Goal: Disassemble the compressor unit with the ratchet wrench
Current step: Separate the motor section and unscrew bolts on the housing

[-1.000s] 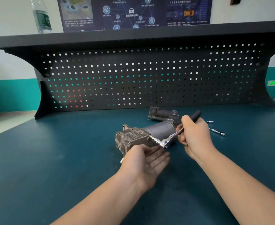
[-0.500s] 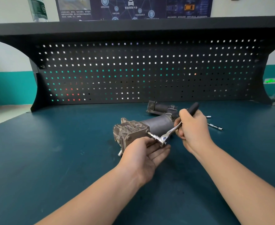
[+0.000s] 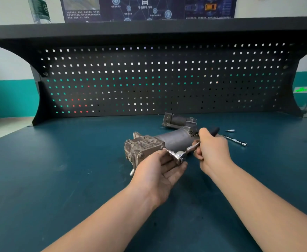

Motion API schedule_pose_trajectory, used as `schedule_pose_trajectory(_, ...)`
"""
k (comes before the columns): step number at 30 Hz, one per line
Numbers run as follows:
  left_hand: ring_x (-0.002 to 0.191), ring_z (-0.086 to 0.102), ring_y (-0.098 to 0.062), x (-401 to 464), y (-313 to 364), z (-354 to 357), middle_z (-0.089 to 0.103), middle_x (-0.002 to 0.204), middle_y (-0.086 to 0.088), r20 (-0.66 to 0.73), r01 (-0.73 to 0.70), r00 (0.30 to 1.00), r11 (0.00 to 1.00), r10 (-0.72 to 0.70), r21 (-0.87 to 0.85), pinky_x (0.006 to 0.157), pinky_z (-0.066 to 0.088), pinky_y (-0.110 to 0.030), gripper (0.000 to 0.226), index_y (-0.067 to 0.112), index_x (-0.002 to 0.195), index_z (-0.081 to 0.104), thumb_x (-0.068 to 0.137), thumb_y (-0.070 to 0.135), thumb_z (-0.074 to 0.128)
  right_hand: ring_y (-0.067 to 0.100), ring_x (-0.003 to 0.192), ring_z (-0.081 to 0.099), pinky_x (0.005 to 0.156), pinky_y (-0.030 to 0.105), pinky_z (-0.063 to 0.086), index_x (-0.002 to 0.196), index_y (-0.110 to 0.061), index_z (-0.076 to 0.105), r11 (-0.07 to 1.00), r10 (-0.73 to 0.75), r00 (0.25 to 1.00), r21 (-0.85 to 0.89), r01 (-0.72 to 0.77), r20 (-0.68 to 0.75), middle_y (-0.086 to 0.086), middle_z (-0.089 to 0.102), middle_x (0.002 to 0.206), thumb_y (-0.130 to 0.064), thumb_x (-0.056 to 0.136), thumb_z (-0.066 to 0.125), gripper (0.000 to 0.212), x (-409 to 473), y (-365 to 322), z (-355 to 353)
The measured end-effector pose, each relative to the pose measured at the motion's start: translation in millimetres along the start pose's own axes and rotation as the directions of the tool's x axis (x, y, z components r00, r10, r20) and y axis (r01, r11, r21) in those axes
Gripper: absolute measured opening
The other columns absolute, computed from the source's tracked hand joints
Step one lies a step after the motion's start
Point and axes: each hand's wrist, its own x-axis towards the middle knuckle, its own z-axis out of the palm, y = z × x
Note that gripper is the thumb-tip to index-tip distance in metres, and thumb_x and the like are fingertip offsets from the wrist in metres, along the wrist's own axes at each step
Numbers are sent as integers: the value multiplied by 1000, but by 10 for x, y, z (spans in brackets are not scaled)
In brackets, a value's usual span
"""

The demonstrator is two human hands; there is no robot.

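Observation:
The compressor unit [image 3: 160,143] lies on its side on the blue bench, its finned metal head to the left and its grey cylinder to the right. A ratchet wrench [image 3: 180,154] with a socket extension meets a bolt on the head's right side. My right hand [image 3: 212,150] grips the wrench's black handle. My left hand [image 3: 160,171] lies palm up under the ratchet head, fingers straight, supporting it beside the compressor head.
A second dark compressor part [image 3: 179,120] lies behind the unit. A chrome extension bar [image 3: 237,141] and a small socket bit [image 3: 229,130] rest to the right. A black pegboard [image 3: 158,79] with a shelf closes the back of the bench [image 3: 58,170].
The left hand has moved up closer under the ratchet head. The wrench handle has swung slightly, and the camera has tilted a little downward.

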Motion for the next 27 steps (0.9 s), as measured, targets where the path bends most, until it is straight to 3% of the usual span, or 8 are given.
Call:
schedule_pose_trajectory(4, 63, 64, -23, 38, -33, 102, 63, 78, -15, -60, 31, 998, 999, -33, -28, 49, 57, -26, 15, -2, 89, 60, 89, 13, 62, 9, 24, 34, 30, 14, 23, 68, -5, 44, 996, -4, 999, -84, -1, -51, 12, 50, 53, -10, 86, 47, 20, 43, -42, 69)
schedule_pose_trajectory(6, 58, 64, -22, 47, -17, 152, 63, 74, -14, -85, 35, 996, 998, -40, -54, 49, 57, -27, 13, -2, 86, 60, 87, 10, 63, 18, 38, 46, 37, 22, 35, 67, -9, 44, 979, -112, 992, -180, 100, -54, 15, 55, 61, -16, 83, 50, 19, 71, -86, 116)
schedule_pose_trajectory(9, 58, 66, -24, 33, 5, 156, 65, 74, -15, -70, 21, 997, 989, -31, -150, 50, 58, -30, 12, -3, 91, 62, 86, 8, 64, 31, 65, 56, 62, 45, 49, 68, -15, 44, 890, -330, 944, -338, 307, -12, 13, 58, 69, -28, 76, 53, 18, 18, -144, 176)
schedule_pose_trajectory(12, 55, 67, -25, 26, 45, 134, 68, 73, -17, -34, 37, 998, 975, -46, -221, 49, 58, -33, 17, -6, 98, 62, 87, 7, 63, 29, 57, 58, 58, 42, 48, 71, -16, 45, 858, -408, 912, -323, 399, 43, 8, 58, 61, -38, 79, 59, 28, -12, -166, 156)
schedule_pose_trajectory(15, 62, 66, -26, 28, 88, 125, 66, 73, -18, -31, 41, 998, 967, -50, -250, 50, 58, -36, 12, -6, 93, 61, 88, 5, 60, 13, 34, 49, 39, 24, 38, 78, -15, 47, 876, -368, 919, -277, 395, 144, -2, 56, 42, -43, 86, 59, 32, -4, -197, 93)
schedule_pose_trajectory(19, 63, 65, -27, 25, 89, 116, 67, 65, -17, -1, 65, 998, 961, -68, -268, 51, 58, -40, 10, -7, 89, 60, 89, 3, 58, 9, 30, 45, 32, 17, 33, 83, -18, 43, 922, -274, 933, -212, 324, 234, -2, 60, 54, -38, 94, 55, 25, -27, -222, 22)
schedule_pose_trajectory(22, 70, 65, -27, 45, 48, 105, 65, 75, -17, 4, 61, 998, 970, -62, -235, 57, 58, -40, 12, -7, 95, 59, 89, 4, 58, 9, 28, 43, 30, 14, 29, 82, -15, 44, 960, -172, 969, -189, 205, 178, 8, 52, 64, -33, 97, 51, 25, -37, -195, 20)
schedule_pose_trajectory(27, 71, 64, -26, 47, 60, 108, 64, 75, -17, 6, 61, 998, 977, -61, -205, 54, 58, -34, 18, -8, 99, 61, 87, 5, 62, 6, 24, 40, 29, 12, 24, 72, -8, 44, 999, 16, 1000, -37, -15, 18, 6, 45, 49, -24, 99, 48, 32, -76, -82, 36)
